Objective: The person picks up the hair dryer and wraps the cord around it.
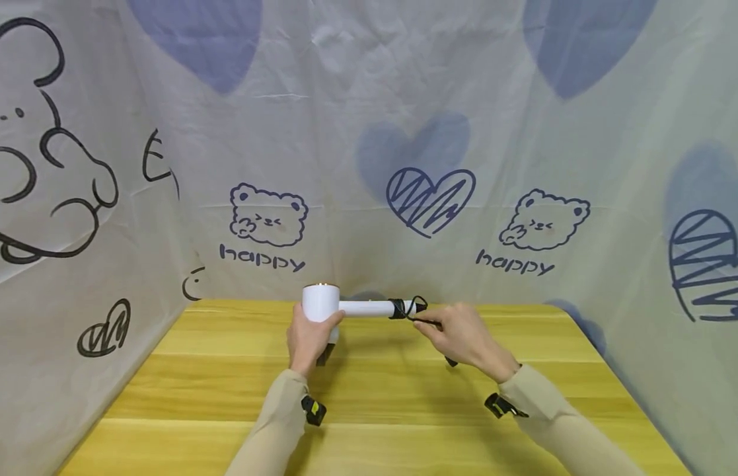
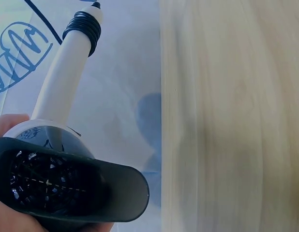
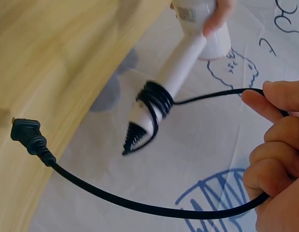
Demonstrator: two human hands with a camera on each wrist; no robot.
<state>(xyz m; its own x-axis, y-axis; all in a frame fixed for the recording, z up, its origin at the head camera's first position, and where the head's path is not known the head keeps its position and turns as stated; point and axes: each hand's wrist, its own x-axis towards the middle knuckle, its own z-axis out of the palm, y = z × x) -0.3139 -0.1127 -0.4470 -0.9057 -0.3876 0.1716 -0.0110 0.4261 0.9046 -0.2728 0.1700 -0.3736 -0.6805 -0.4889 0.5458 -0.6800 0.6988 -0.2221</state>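
Observation:
A white hair dryer (image 1: pixel 321 301) is held above the table by my left hand (image 1: pixel 306 338), which grips its barrel. The dryer's handle (image 2: pixel 62 72) points to the right in the head view. In the left wrist view a dark flat nozzle (image 2: pixel 127 188) covers the barrel's end. Several turns of black cord (image 3: pixel 156 97) wrap the handle near its tip. My right hand (image 1: pixel 464 334) pinches a stretch of the cord between thumb and index finger, with its other fingers curled around it. From that hand the loose end curves away to a two-pin plug (image 3: pixel 27 133).
Below both hands is a yellow wood-grain table (image 1: pixel 392 396). Behind it hangs a pale cloth (image 1: pixel 345 152) printed with hearts and bear faces, close to the table's far edge. A black wrist camera (image 1: pixel 313 410) sits at the left cuff, another wrist camera (image 1: pixel 502 405) at the right.

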